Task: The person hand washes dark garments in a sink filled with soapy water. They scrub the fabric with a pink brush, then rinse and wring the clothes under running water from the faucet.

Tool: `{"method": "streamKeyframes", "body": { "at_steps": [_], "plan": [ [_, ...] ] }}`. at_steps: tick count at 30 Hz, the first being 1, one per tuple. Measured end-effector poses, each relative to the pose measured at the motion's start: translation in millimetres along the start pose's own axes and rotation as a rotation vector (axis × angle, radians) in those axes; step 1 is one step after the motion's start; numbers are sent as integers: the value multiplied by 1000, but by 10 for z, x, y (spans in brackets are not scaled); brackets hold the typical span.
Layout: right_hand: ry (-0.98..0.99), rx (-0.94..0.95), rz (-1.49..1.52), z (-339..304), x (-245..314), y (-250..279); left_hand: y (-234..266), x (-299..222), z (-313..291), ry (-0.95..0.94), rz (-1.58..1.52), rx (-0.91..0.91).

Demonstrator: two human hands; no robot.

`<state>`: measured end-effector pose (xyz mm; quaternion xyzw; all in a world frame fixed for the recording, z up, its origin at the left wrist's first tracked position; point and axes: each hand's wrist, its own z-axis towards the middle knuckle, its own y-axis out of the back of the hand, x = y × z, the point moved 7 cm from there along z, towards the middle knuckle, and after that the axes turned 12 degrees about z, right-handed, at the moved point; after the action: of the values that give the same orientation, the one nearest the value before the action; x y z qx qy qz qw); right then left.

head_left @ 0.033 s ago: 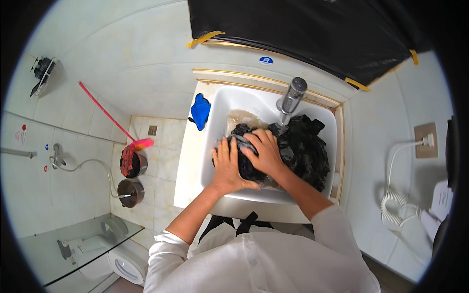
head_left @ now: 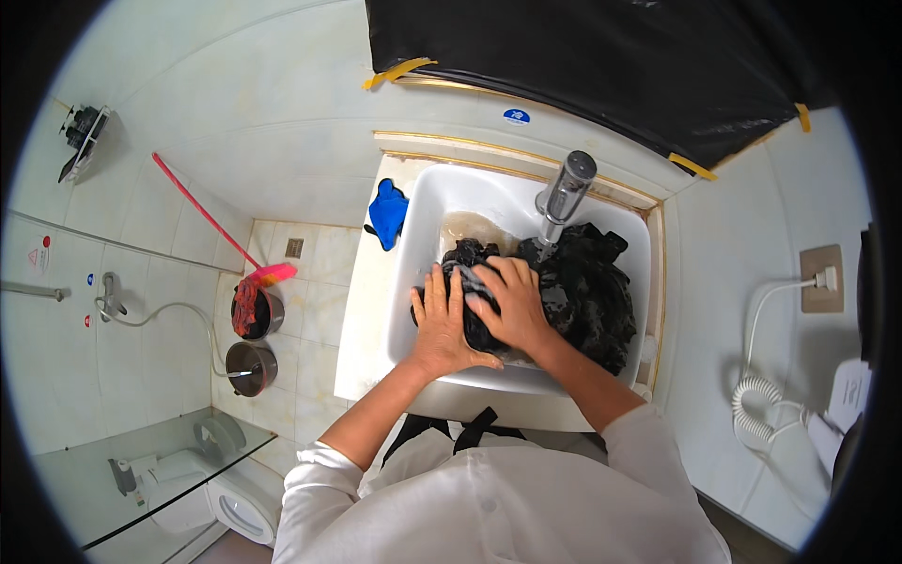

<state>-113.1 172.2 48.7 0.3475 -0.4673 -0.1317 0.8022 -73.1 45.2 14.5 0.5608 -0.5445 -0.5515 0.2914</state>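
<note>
A bunched wet black cloth (head_left: 474, 327) lies in the left half of the white sink (head_left: 404, 282), under both my hands. My left hand (head_left: 439, 334) rests on its left side, fingers stretched upward and thumb spread to the right. From the right, my right hand (head_left: 519, 308) curls over the bunch, fingers bent on it. Pale suds or a light patch show between the hands. A larger heap of wet black fabric (head_left: 597, 301) fills the sink's right half. Murky brownish water (head_left: 474, 227) stands behind the bunch.
A chrome faucet (head_left: 567, 183) rises at the sink's back. A blue cloth (head_left: 386, 214) lies on the left counter. On the floor at left stand two buckets, one (head_left: 252, 368) with a hose end inside, plus a pink broom (head_left: 211, 216). A glass panel (head_left: 178, 470) stands lower left.
The view has shifted very slightly. Both hands stay on the bunched black cloth in nearly the same place.
</note>
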Motion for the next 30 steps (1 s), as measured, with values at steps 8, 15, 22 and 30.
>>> {"method": "streamKeyframes", "body": {
  "at_steps": [8,15,22,30],
  "plan": [
    [-157,228,-231,-265,-445,-464,-252,-36,394,-82,268,21],
    [-425,150,-32,253,-917,-406,-309,137,873,-8,63,245],
    [-674,363,-112,597,-1060,-390,-92,182,1049,9,-304,184],
    [106,-90,-43,241,67,401,187,477,899,-36,-876,-22]
  ]
}}
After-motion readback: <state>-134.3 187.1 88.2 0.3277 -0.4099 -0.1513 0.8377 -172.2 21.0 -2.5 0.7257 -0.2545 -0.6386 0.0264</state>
